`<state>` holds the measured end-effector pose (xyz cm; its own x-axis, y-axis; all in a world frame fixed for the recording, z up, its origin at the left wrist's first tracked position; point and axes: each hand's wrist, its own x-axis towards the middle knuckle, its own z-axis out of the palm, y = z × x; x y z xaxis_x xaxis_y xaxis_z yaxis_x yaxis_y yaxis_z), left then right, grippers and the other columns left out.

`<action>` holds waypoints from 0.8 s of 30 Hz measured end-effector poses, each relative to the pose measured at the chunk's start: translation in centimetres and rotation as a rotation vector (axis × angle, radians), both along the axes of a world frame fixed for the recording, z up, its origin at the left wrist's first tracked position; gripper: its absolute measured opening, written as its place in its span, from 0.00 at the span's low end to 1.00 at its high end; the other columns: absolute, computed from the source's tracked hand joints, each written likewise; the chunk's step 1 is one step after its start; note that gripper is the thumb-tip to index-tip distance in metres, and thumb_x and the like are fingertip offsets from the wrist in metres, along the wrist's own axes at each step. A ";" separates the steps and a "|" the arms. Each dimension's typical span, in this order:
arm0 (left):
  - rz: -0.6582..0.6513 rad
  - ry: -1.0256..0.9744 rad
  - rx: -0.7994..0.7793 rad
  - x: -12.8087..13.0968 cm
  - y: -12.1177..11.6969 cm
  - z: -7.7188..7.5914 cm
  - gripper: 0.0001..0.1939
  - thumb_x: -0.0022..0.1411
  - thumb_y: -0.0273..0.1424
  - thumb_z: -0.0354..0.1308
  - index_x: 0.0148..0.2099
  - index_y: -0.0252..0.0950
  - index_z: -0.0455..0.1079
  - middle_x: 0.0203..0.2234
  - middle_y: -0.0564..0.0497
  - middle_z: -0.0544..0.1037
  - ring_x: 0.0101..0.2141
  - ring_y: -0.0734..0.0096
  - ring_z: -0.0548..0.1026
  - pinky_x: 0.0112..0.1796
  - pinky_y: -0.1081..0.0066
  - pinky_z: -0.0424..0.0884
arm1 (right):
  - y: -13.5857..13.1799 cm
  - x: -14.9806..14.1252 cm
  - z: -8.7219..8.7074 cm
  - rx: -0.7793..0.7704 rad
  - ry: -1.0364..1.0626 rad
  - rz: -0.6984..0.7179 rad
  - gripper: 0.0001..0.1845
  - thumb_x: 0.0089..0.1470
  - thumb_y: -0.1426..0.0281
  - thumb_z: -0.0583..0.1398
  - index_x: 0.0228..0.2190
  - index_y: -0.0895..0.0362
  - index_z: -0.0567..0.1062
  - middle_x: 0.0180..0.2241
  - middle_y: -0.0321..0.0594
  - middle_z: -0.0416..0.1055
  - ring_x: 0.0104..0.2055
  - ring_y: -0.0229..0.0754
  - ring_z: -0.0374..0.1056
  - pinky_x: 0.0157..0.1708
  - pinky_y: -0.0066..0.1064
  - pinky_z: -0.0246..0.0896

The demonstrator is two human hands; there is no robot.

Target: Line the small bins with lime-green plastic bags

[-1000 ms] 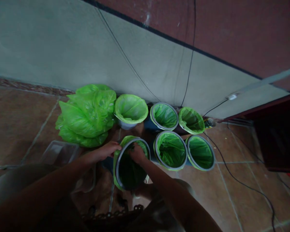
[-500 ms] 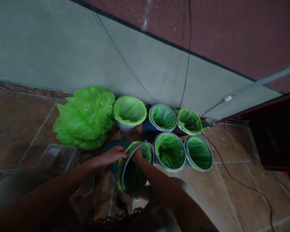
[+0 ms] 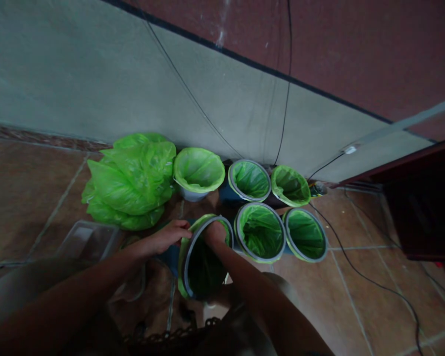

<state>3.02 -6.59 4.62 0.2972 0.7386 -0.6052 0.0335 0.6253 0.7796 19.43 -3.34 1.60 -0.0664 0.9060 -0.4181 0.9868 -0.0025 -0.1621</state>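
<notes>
In front of me a blue trash bin [image 3: 173, 257] with a grey rim is tilted toward me. A green trash bag [image 3: 183, 284] lines it and is folded over the outside. My left hand [image 3: 173, 234] pinches the bag's folded edge at the left of the rim, its fingers closed. My right hand [image 3: 215, 232] reaches down inside the bin, near the far right of the rim. Its fingers are hidden there, so their grip does not show. A bin [image 3: 259, 204] lined in green stands just to the right.
Several more lined bins stand in two rows by the wall, among them a white bin [image 3: 194, 196]. A heap of green bags [image 3: 133, 183] lies left of them. A clear plastic container [image 3: 90, 240] is nearer. A black cable [image 3: 356, 274] crosses the floor at right.
My left hand has shifted slightly left along the rim. My right hand has risen a little within the bin, so more of its back shows. The bin has tipped slightly left.
</notes>
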 end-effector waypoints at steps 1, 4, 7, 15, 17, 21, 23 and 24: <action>0.005 0.035 0.014 0.0 0.0 -0.1 0.11 0.42 0.31 0.60 0.31 0.35 0.67 0.22 0.57 0.71 0.25 0.72 0.71 0.26 0.73 0.65 | 0.0 0.1 0.0 -0.004 -0.004 -0.010 0.15 0.56 0.69 0.56 0.37 0.63 0.79 0.38 0.54 0.78 0.40 0.49 0.74 0.38 0.32 0.65; 0.026 0.126 0.054 -0.1 0.1 -0.4 0.15 0.40 0.32 0.61 0.33 0.35 0.66 0.21 0.59 0.69 0.23 0.74 0.68 0.24 0.75 0.61 | -0.2 0.4 0.0 -0.026 0.002 -0.048 0.17 0.56 0.65 0.56 0.40 0.62 0.79 0.38 0.53 0.77 0.43 0.49 0.74 0.40 0.32 0.66; 0.018 0.152 0.085 -0.2 0.2 -0.6 0.17 0.39 0.32 0.62 0.35 0.36 0.66 0.22 0.59 0.69 0.24 0.74 0.67 0.24 0.75 0.60 | -0.3 0.6 -0.2 -0.054 0.000 -0.087 0.18 0.57 0.64 0.55 0.42 0.61 0.78 0.41 0.54 0.77 0.45 0.51 0.73 0.42 0.36 0.66; -0.029 0.131 0.070 -0.2 0.2 -1.1 0.19 0.40 0.33 0.63 0.37 0.35 0.66 0.19 0.59 0.68 0.23 0.74 0.67 0.24 0.75 0.60 | -0.4 1.0 -1.5 -0.055 -0.067 -0.048 0.17 0.57 0.70 0.54 0.45 0.59 0.76 0.43 0.55 0.76 0.49 0.53 0.71 0.47 0.43 0.64; -0.040 0.120 0.061 0.0 0.1 -1.0 0.16 0.41 0.34 0.62 0.35 0.35 0.66 0.20 0.58 0.69 0.23 0.73 0.68 0.25 0.74 0.61 | -0.2 1.0 -1.7 -0.076 -0.038 -0.032 0.16 0.56 0.70 0.56 0.45 0.61 0.76 0.43 0.56 0.76 0.48 0.51 0.72 0.45 0.38 0.66; -0.034 0.051 0.034 0.2 0.0 -0.5 0.15 0.42 0.33 0.61 0.34 0.35 0.65 0.21 0.57 0.70 0.24 0.73 0.69 0.26 0.73 0.63 | -0.1 1.1 -2.0 -0.107 -0.049 -0.002 0.16 0.57 0.74 0.53 0.42 0.65 0.78 0.42 0.58 0.76 0.45 0.50 0.74 0.42 0.35 0.67; -0.029 0.011 0.023 0.2 0.0 0.1 0.15 0.41 0.32 0.62 0.34 0.35 0.65 0.21 0.57 0.70 0.24 0.73 0.69 0.27 0.72 0.63 | -0.1 1.2 -2.2 -0.116 -0.054 0.009 0.16 0.57 0.75 0.53 0.42 0.65 0.78 0.41 0.58 0.76 0.45 0.50 0.74 0.42 0.36 0.67; -0.030 -0.004 0.024 0.2 0.0 0.4 0.15 0.41 0.32 0.62 0.34 0.35 0.65 0.22 0.57 0.70 0.24 0.73 0.69 0.27 0.72 0.63 | -0.1 1.2 -2.3 -0.117 -0.051 0.016 0.15 0.57 0.75 0.54 0.42 0.65 0.78 0.41 0.58 0.76 0.45 0.49 0.74 0.43 0.35 0.67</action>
<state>3.24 -6.60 5.00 0.3220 0.7432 -0.5865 0.0493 0.6055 0.7944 20.64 -3.45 -0.67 -0.0563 0.8496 -0.5244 0.9938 -0.0029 -0.1115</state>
